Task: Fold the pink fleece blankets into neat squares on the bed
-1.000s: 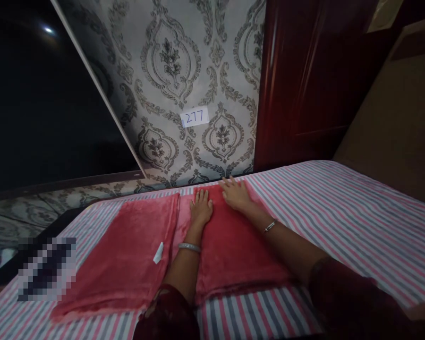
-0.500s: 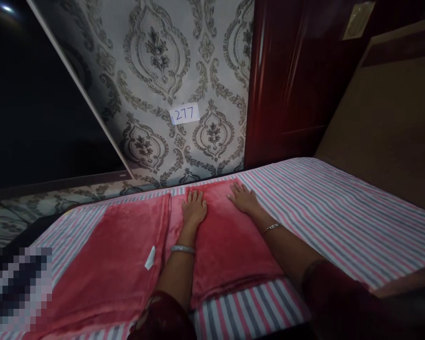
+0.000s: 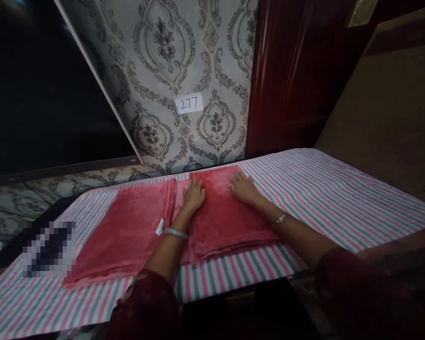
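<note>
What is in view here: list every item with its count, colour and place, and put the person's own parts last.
folded blanket: 1, red-pink, middle of the bed, under both hands
spread blanket: 1, red-pink, left of the folded one, its edge against it
white tag: 1, on the spread blanket's right edge
striped sheet: 1, pink, grey and white, covers the bed
paper label: 1, white, reads 277, on the patterned wall
wooden panel: 1, dark red, right of the wall
bangles: 2, silver, one per wrist
left hand: flat on the folded blanket's left part
right hand: flat on its far right part
</note>
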{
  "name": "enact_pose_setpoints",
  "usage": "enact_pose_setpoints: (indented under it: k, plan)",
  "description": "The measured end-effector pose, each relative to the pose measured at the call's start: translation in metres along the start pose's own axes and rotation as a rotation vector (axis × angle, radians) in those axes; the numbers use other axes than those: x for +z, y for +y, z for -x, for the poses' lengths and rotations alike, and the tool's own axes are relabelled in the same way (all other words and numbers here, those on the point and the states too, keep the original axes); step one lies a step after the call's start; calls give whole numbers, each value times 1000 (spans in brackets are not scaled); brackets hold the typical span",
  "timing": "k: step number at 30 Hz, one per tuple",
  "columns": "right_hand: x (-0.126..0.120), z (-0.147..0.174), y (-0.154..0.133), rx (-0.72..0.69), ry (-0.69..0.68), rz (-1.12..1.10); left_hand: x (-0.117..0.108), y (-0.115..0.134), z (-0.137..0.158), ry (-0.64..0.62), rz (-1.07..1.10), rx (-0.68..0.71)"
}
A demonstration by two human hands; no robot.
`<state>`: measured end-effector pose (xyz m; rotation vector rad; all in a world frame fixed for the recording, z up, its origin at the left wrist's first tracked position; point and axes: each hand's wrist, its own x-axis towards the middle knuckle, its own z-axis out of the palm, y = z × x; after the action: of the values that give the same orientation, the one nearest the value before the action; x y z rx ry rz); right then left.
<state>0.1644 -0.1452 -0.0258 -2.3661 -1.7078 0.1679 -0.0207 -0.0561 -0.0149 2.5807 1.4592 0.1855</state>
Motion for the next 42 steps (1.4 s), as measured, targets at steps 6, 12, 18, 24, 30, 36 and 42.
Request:
enact_pose_setpoints:
  k: [6,12,18,24,30,36,42]
  plan:
    - [39,67,-34,-331,15,18,37,6,79,12,-123,257]
    - [38,75,30,-118,30,92,40,3,87,-6,-164,237]
    - [48,87,89,64,4,0,38,5,84,-33,-117,227]
    - [32,93,83,107,-7,-41,17,1,90,-141,16,238]
    - [25,135,33,-270,195,16,19,3,154,-40,20,413]
    - [62,154,20,-373,118,-6,53,-3,178,23,-16,426]
    - [72,155,25,-366,203,-2,56,-9,181,103,28,447]
